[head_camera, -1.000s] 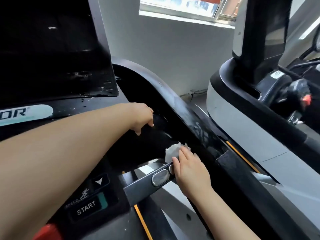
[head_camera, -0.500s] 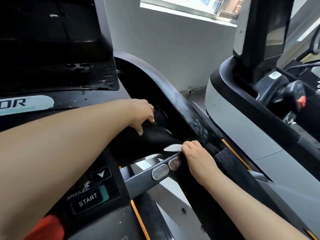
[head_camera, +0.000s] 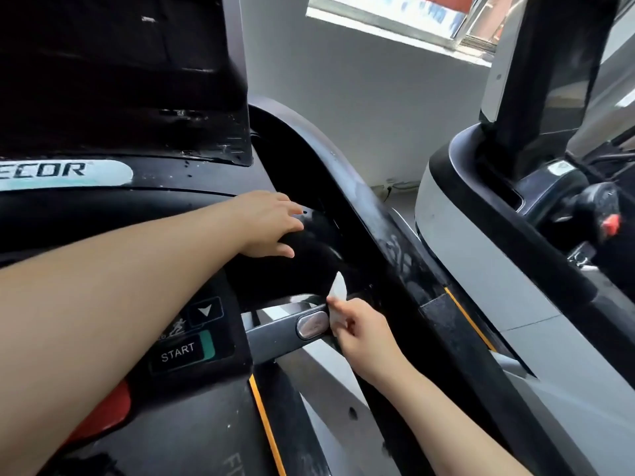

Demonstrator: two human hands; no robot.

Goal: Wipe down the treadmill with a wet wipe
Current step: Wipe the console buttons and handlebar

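Right now the right hand has its fingers pinched together on the wet wipe, a small white scrap held at the top edge of the grey crossbar, just at 1 o'clock from the oval metal sensor pad. Left hand, approx 11 o'clock from the wipe, lies flat w/ fingers relaxed and slightly apart on the black console housing, holding nothing.

Step in hand, I'd judge: wiping the crossbar where it meets the black side rail. Next move prob. calls for spreading the wipe flatter and dragging it along the bar over the pad, w/ firm pressure.

Writing on the treadmill: "START" button at 9 o'clock from the pad, a down-arrow key above it, and a partial logo "ECOR" at 10 o'clock.
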